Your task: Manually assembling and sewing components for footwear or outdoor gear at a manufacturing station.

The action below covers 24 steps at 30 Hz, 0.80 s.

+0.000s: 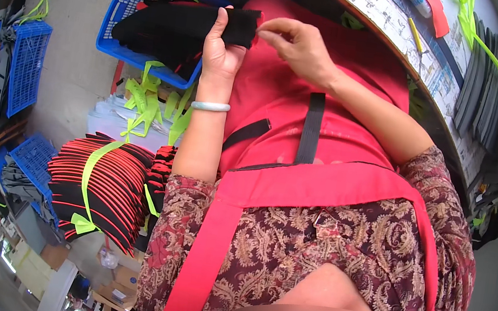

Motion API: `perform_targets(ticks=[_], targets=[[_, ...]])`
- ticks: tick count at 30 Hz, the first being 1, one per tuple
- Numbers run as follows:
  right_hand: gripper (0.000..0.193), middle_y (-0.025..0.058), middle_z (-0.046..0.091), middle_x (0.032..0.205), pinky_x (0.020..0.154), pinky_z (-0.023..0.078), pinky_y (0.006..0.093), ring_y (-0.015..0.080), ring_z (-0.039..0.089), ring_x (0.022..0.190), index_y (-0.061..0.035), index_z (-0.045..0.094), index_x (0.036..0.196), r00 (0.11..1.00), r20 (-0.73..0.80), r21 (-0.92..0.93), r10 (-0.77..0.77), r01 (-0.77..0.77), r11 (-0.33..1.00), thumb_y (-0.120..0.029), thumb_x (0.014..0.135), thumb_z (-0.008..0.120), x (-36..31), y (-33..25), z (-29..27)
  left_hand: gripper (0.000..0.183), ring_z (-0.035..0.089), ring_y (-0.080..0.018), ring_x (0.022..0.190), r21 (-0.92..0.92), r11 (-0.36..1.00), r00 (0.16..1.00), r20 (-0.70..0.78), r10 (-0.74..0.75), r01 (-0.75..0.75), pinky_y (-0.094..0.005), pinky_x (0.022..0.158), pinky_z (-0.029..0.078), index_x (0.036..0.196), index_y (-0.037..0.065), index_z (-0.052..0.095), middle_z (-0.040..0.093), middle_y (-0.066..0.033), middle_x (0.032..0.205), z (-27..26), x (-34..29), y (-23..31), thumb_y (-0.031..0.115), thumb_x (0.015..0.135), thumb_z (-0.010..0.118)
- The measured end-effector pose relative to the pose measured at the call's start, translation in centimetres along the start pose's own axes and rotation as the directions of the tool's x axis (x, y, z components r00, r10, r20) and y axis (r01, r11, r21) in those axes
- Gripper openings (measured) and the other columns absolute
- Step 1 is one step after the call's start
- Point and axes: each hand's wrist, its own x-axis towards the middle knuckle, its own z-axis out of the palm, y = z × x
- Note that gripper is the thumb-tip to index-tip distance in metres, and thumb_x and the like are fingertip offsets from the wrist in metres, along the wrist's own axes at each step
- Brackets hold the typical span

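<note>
Biggest thing in view is the red apron (295, 187) over a paisley-patterned top (338, 244), filling most of the middle, with black straps running across the apron. Off to the person's right, a curved worktable (445, 75) covered in printed sheets holds a row of dark grey flat pieces (491, 88) stood on edge, tied with a neon yellow-green strap.

On the left, down on the floor, there's a fat bundle of black pieces with red edging (101, 189), bound with a neon yellow-green strip. Above that sits a blue plastic basket (117, 26) with black fabric spilling out of it, and another blue crate (26, 64) stands further left.

Now the hands. The left hand (223, 47) is raised in front of the apron, fingers and thumb curled around a black fabric piece (232, 26), so the piece is held up at about chest height, just in front of the blue basket. The left wrist wears a pale bangle (210, 106). The right hand (299, 45) is just beside the piece's right end, thumb and forefinger pinched together at its edge; whatever they're pinching is too small to make out.
</note>
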Motion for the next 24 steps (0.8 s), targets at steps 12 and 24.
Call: perform_targets(ticks=[12, 24], targets=[[0.029, 0.0001, 0.066, 0.087, 0.058, 0.047, 0.0208, 0.0062, 0.059, 0.07, -0.0044, 0.062, 0.119, 0.962, -0.016, 0.263, 0.272, -0.259, 0.929, -0.018, 0.094, 0.057, 0.0, 0.0, 0.0, 0.032, 0.062, -0.0229, 0.099, 0.027, 0.993, 0.987, 0.115, 0.113, -0.117, -0.038, 0.093, 0.048, 0.112, 0.005, 0.058, 0.064, -0.0078, 0.105, 0.6, 0.6, -1.2, 0.03, 0.092, 0.061], [0.02, 0.0051, 0.067, 0.089, 0.073, 0.054, 0.0252, 0.0125, 0.064, 0.083, 0.0036, 0.066, 0.104, 0.875, 0.001, 0.462, 0.485, -0.43, 0.776, -0.005, 0.087, 0.06, 1.2, 3.2, 0.8, 0.036, 0.058, -0.0236, 0.107, 0.106, 0.992, 0.98, 0.192, 0.048, -0.069, -0.0389, 0.099, 0.044, 0.114, 0.002, 0.055, 0.061, -0.0112, 0.111, 1.5, 0.2, -3.7, 0.032, 0.093, 0.058]])
